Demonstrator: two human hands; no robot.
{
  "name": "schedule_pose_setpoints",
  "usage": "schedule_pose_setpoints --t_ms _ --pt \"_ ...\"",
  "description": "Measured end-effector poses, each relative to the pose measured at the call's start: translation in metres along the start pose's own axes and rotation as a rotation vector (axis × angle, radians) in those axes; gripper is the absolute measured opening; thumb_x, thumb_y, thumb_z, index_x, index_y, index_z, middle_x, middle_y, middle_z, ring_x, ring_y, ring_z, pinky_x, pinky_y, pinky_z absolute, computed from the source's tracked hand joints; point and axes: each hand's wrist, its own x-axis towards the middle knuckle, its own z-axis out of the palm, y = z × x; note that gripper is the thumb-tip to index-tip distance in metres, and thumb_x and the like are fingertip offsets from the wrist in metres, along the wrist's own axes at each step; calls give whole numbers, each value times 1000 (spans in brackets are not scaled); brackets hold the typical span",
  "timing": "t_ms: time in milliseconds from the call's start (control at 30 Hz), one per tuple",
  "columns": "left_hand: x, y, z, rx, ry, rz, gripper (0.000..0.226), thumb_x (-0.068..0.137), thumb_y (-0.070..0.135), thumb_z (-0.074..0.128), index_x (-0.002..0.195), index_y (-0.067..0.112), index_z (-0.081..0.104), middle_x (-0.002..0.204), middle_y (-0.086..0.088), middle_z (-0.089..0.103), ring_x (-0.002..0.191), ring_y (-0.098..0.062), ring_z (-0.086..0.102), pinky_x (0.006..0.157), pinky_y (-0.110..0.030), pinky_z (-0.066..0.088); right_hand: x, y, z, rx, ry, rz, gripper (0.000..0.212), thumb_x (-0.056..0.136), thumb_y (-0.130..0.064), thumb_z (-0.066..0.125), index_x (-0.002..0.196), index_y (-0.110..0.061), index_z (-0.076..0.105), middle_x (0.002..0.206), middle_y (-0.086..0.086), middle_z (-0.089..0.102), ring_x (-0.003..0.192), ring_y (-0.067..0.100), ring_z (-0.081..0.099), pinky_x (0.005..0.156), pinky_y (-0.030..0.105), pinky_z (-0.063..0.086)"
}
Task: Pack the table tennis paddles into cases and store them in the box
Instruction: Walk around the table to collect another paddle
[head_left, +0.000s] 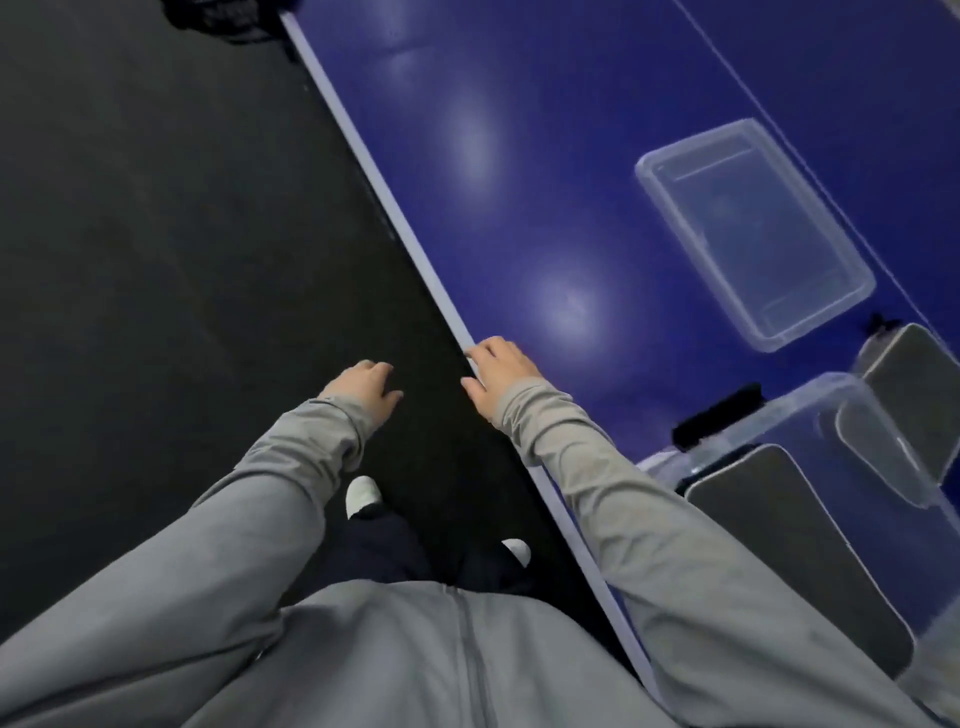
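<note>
Dark grey case (795, 551) with pale edging lies flat inside the clear plastic box (810, 410), near right on the blue worktop (519, 182). Second grey case (914, 379) lies just beyond the box. Black paddle handle (717, 415) shows beside the box; blurred. Left hand (363, 389) hangs over dark floor (156, 234), grip loosely curled, holding nothing. Right hand (498, 374) rests on the worktop edge, fingers relaxed. Clear lid (753, 228) lies flat farther out, apart.

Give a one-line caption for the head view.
Right hand rests on blue table edge, left hand hangs free, box nearby.
</note>
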Motion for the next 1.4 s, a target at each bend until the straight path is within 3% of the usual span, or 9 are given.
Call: schedule_pose_setpoints --t_ms 200,400,867,1167,1400 --pt "-3 -127 -3 32 -166 -179 45 93 34 48 131 10 46 134 -11 48 126 -30 45 104 -42 39 67 -76 46 -119 -286 41 51 93 -28 47 139 -10 33 144 10 33 133 29 34 110 42 32" --pt "-8 -215 -22 -94 -159 -328 45 93 32 48 132 9 44 133 -13 48 125 -31 46 104 -42 38 129 -152 61 -193 -386 -11 51 94 -29 45 140 -12 31 145 9 32 135 28 32 110 43 33" --pt "82 -297 -127 -233 -90 -538 47 93 33 48 134 11 40 133 -12 48 124 -31 47 103 -44 39 317 -250 0 -350 -399 -221 52 94 -30 46 141 -14 30 143 9 36 131 29 38 106 42 36" --pt "169 -332 -240 -242 -12 -508 49 94 35 46 139 15 37 137 -9 45 128 -29 43 104 -43 38 431 -322 -55 -378 -419 -272 51 95 -30 45 140 -14 31 142 10 37 130 29 40 105 43 39" --pt "206 -419 -299 -246 -49 -529 44 94 35 45 133 17 42 134 -6 47 124 -29 46 101 -43 39 508 -409 -59 -416 -465 -294 50 94 -30 45 139 -13 32 141 11 37 131 31 38 107 44 36"
